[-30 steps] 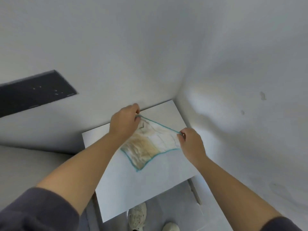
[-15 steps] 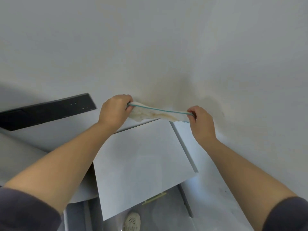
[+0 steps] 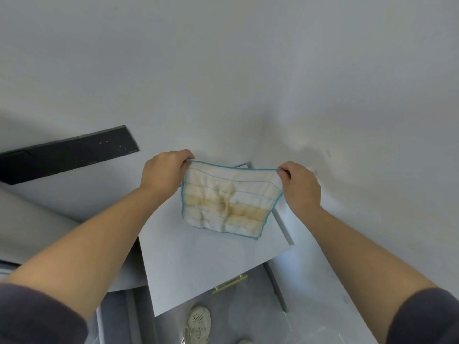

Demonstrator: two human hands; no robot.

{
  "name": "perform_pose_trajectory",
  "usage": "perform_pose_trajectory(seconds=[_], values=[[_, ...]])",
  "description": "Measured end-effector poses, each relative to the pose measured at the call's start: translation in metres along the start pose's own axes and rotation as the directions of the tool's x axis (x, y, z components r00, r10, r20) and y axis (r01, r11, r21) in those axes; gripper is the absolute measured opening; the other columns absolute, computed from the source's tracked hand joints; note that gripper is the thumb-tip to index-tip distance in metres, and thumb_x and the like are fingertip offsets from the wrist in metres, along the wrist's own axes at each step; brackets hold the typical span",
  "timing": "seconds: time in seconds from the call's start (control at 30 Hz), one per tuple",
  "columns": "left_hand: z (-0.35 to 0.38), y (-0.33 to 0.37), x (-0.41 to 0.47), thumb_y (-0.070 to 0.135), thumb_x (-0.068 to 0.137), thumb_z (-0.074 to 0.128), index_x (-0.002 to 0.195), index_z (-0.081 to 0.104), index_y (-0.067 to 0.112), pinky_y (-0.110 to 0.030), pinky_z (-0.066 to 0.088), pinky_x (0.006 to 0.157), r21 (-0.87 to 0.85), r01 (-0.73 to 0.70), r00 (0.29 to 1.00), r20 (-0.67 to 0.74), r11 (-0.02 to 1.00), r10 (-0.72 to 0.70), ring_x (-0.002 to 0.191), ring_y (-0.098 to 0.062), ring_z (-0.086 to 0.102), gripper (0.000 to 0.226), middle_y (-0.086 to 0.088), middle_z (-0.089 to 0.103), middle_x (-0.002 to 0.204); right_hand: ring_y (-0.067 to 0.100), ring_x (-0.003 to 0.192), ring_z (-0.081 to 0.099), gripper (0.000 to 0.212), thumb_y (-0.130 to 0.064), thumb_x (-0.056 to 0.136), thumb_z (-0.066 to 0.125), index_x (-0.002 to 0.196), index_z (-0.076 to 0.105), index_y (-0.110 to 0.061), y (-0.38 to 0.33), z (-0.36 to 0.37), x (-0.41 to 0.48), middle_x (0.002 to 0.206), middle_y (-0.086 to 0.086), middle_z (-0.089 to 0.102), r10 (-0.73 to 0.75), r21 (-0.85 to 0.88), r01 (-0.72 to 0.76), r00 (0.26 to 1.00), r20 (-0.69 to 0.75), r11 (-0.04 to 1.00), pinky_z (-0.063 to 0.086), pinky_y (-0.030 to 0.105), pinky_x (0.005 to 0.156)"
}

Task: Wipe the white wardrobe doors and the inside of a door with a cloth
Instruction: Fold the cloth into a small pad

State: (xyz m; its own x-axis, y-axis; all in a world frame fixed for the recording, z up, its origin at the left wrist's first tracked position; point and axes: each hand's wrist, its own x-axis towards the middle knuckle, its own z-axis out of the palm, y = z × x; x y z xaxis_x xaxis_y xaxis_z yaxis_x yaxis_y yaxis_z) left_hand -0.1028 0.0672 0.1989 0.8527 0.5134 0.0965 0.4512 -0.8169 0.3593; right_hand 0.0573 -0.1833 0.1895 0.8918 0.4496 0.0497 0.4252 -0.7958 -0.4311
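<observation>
black panel (image 3: 67, 156) left of cloth (image 3: 227, 203); shoe (image 3: 198, 325) below white door (image 3: 198, 264).

Both bare forearms reach forward, dark sleeves pushed up. The left hand (image 3: 165, 172) and the right hand (image 3: 299, 187) each pinch something with curled fingers, knuckles upward.

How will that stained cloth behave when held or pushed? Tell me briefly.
Probably floppy: the cloth sags in folds below the edge stretched between left hand and right hand. Likely light: two corner pinches carry it. Its quilted texture should grip, not slip.
</observation>
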Motion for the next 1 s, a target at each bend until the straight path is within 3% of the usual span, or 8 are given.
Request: perform_pose_trajectory(seconds=[0.17, 0.33, 0.47, 0.57, 0.8, 0.87, 1.0], values=[[-0.008, 0.001, 0.006, 0.012, 0.096, 0.053, 0.108, 0.072, 0.016, -0.038, 0.05, 0.07, -0.028, -0.055, 0.996, -0.076, 0.998, 0.052, 0.092, -0.029, 0.063, 0.023, -0.004, 0.068, 0.104, 0.02, 0.096, 0.057, 0.026, -0.016, 0.101, 0.04, 0.111, 0.065, -0.019, -0.009, -0.011, 0.009, 0.104, 0.0, 0.065, -0.007, 0.011, 0.007, 1.0, -0.026, 1.0, 0.049, 0.037, 0.075], [-0.019, 0.008, 0.002, 0.011, 0.095, 0.056, 0.106, 0.069, 0.017, -0.034, 0.046, 0.068, -0.07, -0.041, 0.995, -0.091, 0.997, 0.034, 0.084, -0.028, 0.063, 0.019, -0.001, 0.071, 0.097, 0.016, 0.083, 0.055, 0.025, -0.016, 0.1, 0.043, 0.109, 0.065, -0.021, -0.008, -0.028, 0.005, 0.097, -0.003, 0.067, -0.011, 0.073, 0.012, 1.0, -0.015, 0.997, 0.046, 0.032, 0.068], [-0.008, 0.0, -0.018, 0.016, 0.095, 0.056, 0.105, 0.068, 0.021, -0.031, 0.037, 0.063, 0.002, -0.041, 0.998, 0.045, 0.999, 0.041, 0.081, -0.028, 0.06, 0.016, -0.001, 0.07, 0.091, 0.021, 0.078, 0.057, 0.022, -0.017, 0.1, 0.045, 0.105, 0.066, -0.021, 0.007, -0.021, -0.012, 0.088, 0.0, 0.066, -0.063, 0.0, 0.063, 0.996, 0.061, 0.998, 0.049, 0.036, 0.066], [0.017, -0.011, -0.042, 0.023, 0.096, 0.056, 0.106, 0.067, 0.025, -0.033, 0.043, 0.066, 0.04, -0.012, 0.968, 0.25, 0.999, 0.001, 0.085, -0.027, 0.062, 0.015, -0.001, 0.07, 0.089, 0.024, 0.079, 0.057, 0.019, -0.021, 0.099, 0.048, 0.101, 0.067, -0.02, 0.026, 0.004, -0.029, 0.085, 0.003, 0.065, -0.068, -0.067, 0.084, 0.976, 0.206, 0.994, 0.044, 0.034, 0.063], [0.099, -0.037, -0.11, 0.027, 0.098, 0.053, 0.106, 0.066, 0.026, -0.03, 0.048, 0.073, 0.101, 0.029, 0.738, 0.669, 0.994, -0.089, 0.085, -0.016, 0.065, 0.015, 0.002, 0.067, 0.101, 0.017, 0.089, 0.058, 0.018, -0.023, 0.097, 0.051, 0.099, 0.069, -0.019, 0.067, 0.079, -0.079, 0.098, -0.004, 0.065, 0.003, -0.115, 0.086, 0.788, 0.616, 0.99, 0.046, 0.03, 0.072], [0.114, -0.042, -0.116, 0.027, 0.098, 0.052, 0.107, 0.066, 0.026, -0.029, 0.046, 0.071, 0.106, 0.059, 0.72, 0.684, 0.993, -0.116, 0.085, -0.015, 0.062, 0.016, 0.003, 0.066, 0.103, 0.016, 0.087, 0.057, 0.018, -0.022, 0.097, 0.051, 0.098, 0.068, -0.019, 0.073, 0.09, -0.082, 0.095, -0.004, 0.063, 0.004, -0.108, 0.086, 0.765, 0.644, 0.99, 0.045, 0.029, 0.072], [0.141, -0.054, -0.103, 0.025, 0.098, 0.053, 0.103, 0.067, 0.022, -0.03, 0.045, 0.07, -0.011, 0.245, 0.797, 0.571, 0.969, -0.195, 0.086, -0.018, 0.057, 0.016, 0.0, 0.067, 0.099, 0.019, 0.082, 0.056, 0.017, -0.017, 0.098, 0.047, 0.091, 0.062, -0.015, 0.076, 0.111, -0.062, 0.091, -0.001, 0.062, 0.019, -0.056, 0.019, 0.803, 0.596, 0.998, 0.046, 0.033, 0.071]])
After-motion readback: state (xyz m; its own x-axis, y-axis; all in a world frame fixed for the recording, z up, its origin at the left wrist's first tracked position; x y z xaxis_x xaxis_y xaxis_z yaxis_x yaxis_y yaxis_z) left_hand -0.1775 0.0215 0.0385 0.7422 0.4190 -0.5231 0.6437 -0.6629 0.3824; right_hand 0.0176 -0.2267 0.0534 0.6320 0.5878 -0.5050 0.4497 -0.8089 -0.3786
